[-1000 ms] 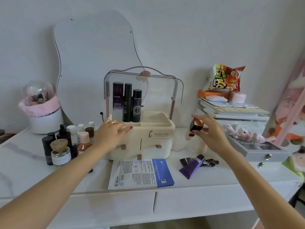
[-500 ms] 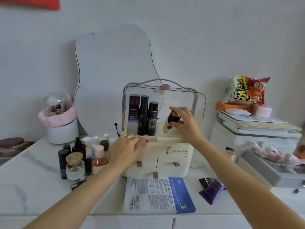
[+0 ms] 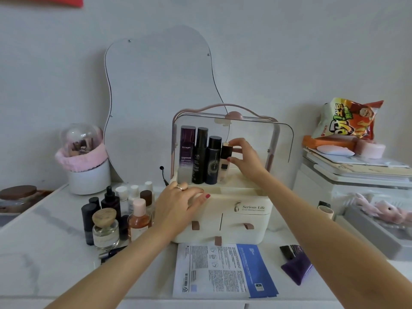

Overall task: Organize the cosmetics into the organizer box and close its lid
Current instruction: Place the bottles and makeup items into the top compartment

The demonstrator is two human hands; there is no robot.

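Now our right hand (image 3: pixel 246 158) fingers pinch the upright foundation bottle (image 3: pixel 225 162), its base below them, just beside the black bottle (image 3: pixel 213 160); left hand (image 3: pixel 179 202) rests flat on the organizer box (image 3: pixel 245 219).

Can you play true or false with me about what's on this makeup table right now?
1. The clear lid of the organizer box is shut. False: it stands open.
2. The right hand holds a small black-capped bottle in the box. True.
3. Three tall bottles stand left of that bottle. True: the purple bottle and two black ones.
4. The left hand holds the purple tube. False: the tube lies on the table; the hand rests on the box.
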